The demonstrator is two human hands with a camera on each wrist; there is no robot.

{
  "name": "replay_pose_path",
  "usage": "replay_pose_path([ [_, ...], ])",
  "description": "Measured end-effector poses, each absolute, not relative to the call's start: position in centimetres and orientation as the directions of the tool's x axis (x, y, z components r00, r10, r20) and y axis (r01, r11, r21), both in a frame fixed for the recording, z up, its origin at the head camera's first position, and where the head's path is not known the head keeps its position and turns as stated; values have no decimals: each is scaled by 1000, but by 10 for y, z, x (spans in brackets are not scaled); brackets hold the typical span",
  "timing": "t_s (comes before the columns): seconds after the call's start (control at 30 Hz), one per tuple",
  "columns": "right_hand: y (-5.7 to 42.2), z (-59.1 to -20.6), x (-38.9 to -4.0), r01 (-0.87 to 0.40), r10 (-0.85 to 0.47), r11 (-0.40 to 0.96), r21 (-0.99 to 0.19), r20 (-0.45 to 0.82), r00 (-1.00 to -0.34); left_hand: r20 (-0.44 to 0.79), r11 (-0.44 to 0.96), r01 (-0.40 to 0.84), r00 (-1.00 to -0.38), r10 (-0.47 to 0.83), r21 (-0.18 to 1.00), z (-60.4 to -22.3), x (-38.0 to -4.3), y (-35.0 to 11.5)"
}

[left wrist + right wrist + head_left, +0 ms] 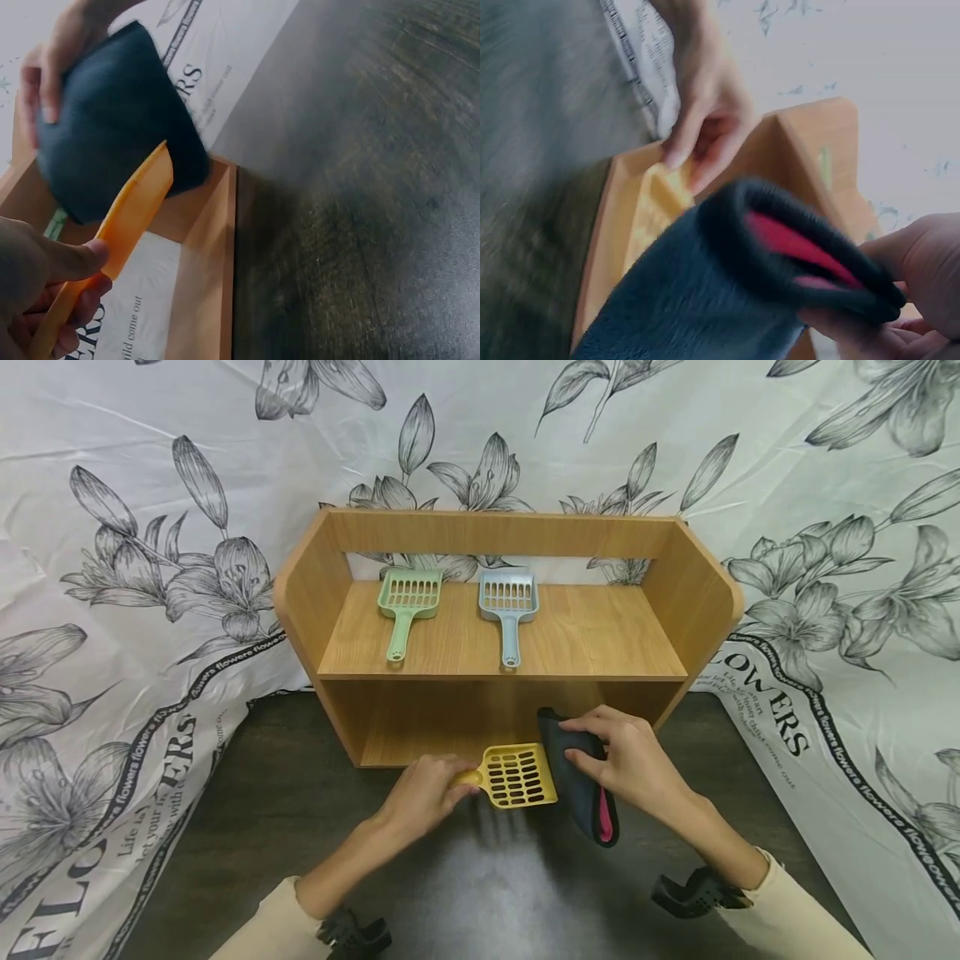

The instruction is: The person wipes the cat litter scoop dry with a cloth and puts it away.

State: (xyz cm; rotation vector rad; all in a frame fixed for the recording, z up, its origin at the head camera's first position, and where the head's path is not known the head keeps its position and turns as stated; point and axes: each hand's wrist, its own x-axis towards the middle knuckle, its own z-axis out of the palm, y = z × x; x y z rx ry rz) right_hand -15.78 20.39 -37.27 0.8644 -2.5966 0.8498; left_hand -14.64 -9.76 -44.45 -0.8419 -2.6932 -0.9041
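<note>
My left hand (427, 793) grips a yellow slotted litter scoop (517, 775) by its handle, above the dark table in front of the shelf. The scoop's head points right, toward my right hand (626, 760). That hand holds a folded dark grey cloth (576, 768) with black edging and a pink inner side. In the head view the cloth's left edge is right at the scoop's front edge. The right wrist view shows the pink inside (802, 244) between the folded layers, with fingers and thumb pinching near the edge.
A two-level wooden shelf (502, 678) stands at the back of the table (480, 893). On its upper board lie a green litter scoop (409, 602) and a light blue litter scoop (509, 602), handles forward. Flower-printed white sheeting (150, 610) covers the wall behind and both sides.
</note>
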Motion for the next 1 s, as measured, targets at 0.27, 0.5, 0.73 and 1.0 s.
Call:
replay_pose_path([
  [0.27,173,-373,-156,-604,-477,587,-539,373,-796,338,656,568,-823,456,497,-444,-147,-94],
  [0.5,150,-400,-160,-586,-518,600,-544,294,-803,360,629,582,-813,456,516,-439,-146,-90],
  [0.73,145,-404,-163,-590,-552,636,-497,242,-798,366,622,581,-814,451,524,-440,-147,-90],
  [1.0,158,-402,-163,-596,-551,697,-399,235,-801,370,611,592,-805,463,525,-441,-147,-93],
])
